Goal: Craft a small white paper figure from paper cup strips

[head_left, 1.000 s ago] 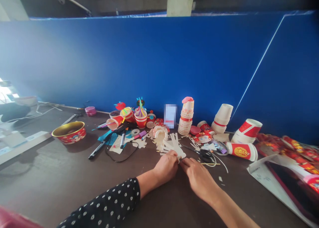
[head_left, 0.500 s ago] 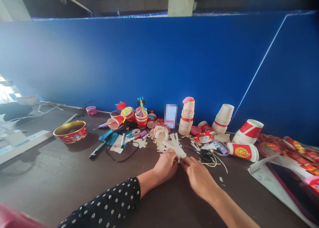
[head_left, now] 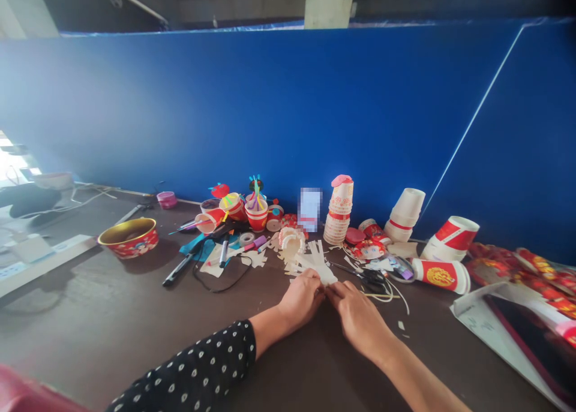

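Note:
Low over the middle of the dark table, both hands pinch a white paper piece cut into strips (head_left: 320, 262). My left hand (head_left: 300, 301) is closed on its near left edge, and my right hand (head_left: 355, 310) is closed on the near right edge, fingertips almost meeting. The strips fan out away from me; my fingers hide the near end. Just beyond stands a white ring-shaped paper piece (head_left: 292, 242) with a curled, fringed look. White paper scraps (head_left: 254, 259) lie around it.
At the left is a red bowl with a gold inside (head_left: 128, 238). Markers (head_left: 224, 253) and a tape roll (head_left: 246, 238) lie left of centre. Black scissors (head_left: 373, 277) sit right of my hands. Stacked paper cups (head_left: 338, 214) stand behind; a tablet (head_left: 531, 334) rests at right.
My hands stay closed on the strip-cut paper, with only a slight shift of the fingers at its near edge. The whole view has drifted a few pixels; the other objects keep their places.

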Demonstrator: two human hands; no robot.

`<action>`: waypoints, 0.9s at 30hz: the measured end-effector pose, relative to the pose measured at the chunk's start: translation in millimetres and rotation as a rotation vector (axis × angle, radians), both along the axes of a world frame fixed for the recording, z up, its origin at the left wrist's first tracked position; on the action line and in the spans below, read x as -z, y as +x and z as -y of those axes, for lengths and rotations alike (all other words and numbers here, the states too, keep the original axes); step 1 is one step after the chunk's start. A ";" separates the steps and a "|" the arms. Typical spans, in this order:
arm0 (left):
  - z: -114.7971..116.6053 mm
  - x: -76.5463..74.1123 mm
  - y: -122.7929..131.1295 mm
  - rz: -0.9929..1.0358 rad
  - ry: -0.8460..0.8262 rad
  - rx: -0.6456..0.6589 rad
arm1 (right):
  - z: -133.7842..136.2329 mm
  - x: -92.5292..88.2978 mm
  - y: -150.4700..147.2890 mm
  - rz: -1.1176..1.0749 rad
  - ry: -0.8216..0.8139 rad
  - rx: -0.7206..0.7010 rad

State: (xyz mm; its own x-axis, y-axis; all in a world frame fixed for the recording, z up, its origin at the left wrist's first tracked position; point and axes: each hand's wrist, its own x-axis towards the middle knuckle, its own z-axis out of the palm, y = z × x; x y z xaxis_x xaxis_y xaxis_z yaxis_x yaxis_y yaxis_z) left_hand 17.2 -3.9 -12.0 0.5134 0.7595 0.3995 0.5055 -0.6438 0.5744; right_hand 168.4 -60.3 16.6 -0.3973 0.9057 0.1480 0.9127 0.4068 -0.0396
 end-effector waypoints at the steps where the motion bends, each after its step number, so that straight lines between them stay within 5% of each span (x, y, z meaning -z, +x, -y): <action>1: 0.0 -1.0 0.3 -0.012 0.001 0.001 | 0.0 -0.1 -0.1 -0.004 0.001 0.000; 11: -1.2 -4.1 4.8 -0.144 0.038 0.008 | 0.6 -0.9 6.1 -0.196 -0.035 0.023; 27: 4.1 0.3 4.5 -0.101 0.027 -0.096 | 1.6 -3.8 1.6 -0.040 -0.022 0.007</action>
State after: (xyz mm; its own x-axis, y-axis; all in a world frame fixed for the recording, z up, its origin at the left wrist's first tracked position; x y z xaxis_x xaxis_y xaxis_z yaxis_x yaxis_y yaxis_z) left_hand 21.7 -8.0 -12.3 0.4772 0.7969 0.3705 0.6201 -0.6040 0.5006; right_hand 170.0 -61.8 20.4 -0.3850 0.9117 0.1432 0.9130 0.3989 -0.0849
